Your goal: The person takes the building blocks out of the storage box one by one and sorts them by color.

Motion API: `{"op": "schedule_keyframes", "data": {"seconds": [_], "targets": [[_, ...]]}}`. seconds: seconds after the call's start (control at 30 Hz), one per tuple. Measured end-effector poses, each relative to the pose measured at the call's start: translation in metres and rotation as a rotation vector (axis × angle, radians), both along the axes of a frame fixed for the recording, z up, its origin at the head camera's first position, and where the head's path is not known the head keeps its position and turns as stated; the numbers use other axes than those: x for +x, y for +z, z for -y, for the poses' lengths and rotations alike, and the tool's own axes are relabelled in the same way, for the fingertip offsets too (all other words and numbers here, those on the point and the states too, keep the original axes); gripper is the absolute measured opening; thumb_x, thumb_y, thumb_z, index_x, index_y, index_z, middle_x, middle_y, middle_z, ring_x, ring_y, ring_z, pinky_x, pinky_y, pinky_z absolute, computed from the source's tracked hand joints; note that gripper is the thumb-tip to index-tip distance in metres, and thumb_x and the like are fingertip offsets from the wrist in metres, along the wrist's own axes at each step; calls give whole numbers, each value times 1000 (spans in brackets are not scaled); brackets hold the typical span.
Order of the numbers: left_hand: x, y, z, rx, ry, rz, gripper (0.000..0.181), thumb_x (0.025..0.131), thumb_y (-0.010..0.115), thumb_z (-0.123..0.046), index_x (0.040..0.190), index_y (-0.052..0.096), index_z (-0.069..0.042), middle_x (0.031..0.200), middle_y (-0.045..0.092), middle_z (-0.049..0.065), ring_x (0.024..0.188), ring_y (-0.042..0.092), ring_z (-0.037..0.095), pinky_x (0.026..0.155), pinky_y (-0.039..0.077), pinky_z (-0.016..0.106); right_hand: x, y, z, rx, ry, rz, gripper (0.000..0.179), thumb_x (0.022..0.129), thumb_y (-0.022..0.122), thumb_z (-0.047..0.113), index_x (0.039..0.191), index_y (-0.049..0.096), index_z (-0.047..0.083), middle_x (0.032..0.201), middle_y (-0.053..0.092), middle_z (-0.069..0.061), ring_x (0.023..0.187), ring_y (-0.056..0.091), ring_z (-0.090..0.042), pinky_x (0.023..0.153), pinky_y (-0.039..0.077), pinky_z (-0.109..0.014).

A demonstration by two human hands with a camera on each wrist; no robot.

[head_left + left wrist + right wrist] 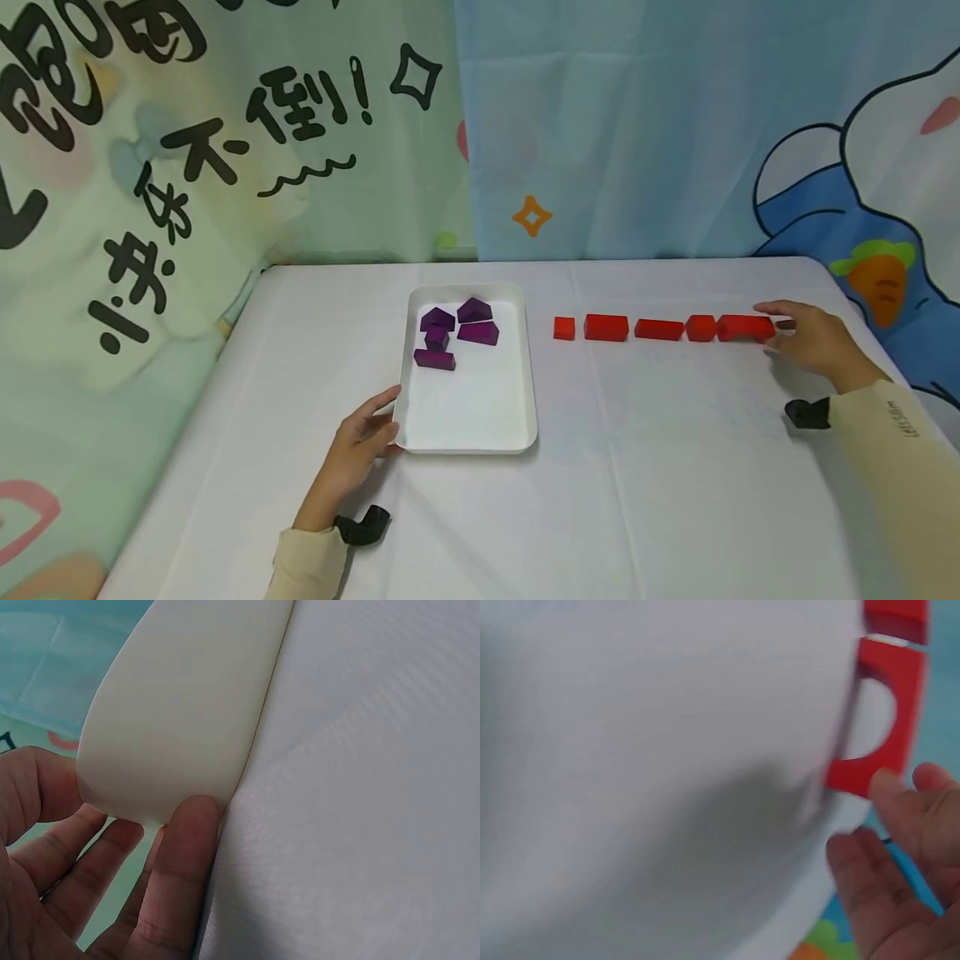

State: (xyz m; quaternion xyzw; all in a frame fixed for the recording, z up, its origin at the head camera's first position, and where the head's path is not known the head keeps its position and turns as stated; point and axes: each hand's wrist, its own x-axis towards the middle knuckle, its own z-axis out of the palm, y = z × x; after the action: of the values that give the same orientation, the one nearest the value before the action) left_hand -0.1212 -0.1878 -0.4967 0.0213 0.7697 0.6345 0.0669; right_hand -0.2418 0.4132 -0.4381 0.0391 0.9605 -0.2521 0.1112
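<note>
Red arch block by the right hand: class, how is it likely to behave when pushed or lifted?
The red arch block is probably stiff, given its straight edges. Its flat faces suggest it would slide rather than roll. Being cut away in a half-round, it may feel lighter than a solid one.

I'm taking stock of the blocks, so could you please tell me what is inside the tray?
Five purple blocks lie in the tray, grouped toward its far end. Whatever is beneath them is covered.
</note>
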Motion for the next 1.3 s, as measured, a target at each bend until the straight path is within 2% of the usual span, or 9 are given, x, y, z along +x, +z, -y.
{"op": "schedule_keyframes", "data": {"seconds": [0.1,0.27,0.4,0.53,0.77,0.97,1.3], "targets": [[-1,0,0,12,-1,6,54,104,58,8,157,49,7,151,52,35,133,57,50,87,67,36,0,13,7,16,18,-15,64,101,54,-14,160,31,-11,154,23,-51,131,31,-69,105,42,-81],[-4,-3,1,24,-19,2,55,104,57,8,158,48,7,156,49,34,133,58,49,87,67,36,3,32,32,25,40,-126,57,104,54,-11,158,37,-10,158,26,-48,128,36,-70,101,45,-80],[-7,-5,1,23,-35,-15,55,104,57,7,158,47,8,153,51,35,132,58,49,87,67,36,4,44,64,-12,57,-176,54,106,57,-5,158,42,-8,158,32,-45,132,40,-69,102,46,-78],[-8,-6,0,24,-41,-26,55,105,58,5,158,47,8,148,54,37,132,58,50,87,67,37,3,51,104,-79,83,-189,51,108,59,1,157,47,-4,158,39,-41,138,42,-67,104,48,-75],[-8,-7,1,22,-30,-19,55,104,59,3,158,47,8,146,56,38,131,60,51,86,67,36,1,48,175,-263,159,-244,45,109,61,5,153,54,-4,152,54,-32,139,50,-53,114,46,-67],[-9,-6,1,20,-25,-30,54,104,59,4,157,48,8,144,57,39,129,62,50,85,67,36,-4,42,228,-410,202,-303,38,109,62,5,145,62,-5,146,62,-27,133,59,-45,116,49,-58],[-8,-5,4,24,-34,-26,54,104,58,3,157,47,9,142,57,39,128,62,49,86,67,36,-13,17,308,-613,231,-279,31,107,64,2,135,67,-10,135,69,-27,125,66,-42,110,56,-53]]}}
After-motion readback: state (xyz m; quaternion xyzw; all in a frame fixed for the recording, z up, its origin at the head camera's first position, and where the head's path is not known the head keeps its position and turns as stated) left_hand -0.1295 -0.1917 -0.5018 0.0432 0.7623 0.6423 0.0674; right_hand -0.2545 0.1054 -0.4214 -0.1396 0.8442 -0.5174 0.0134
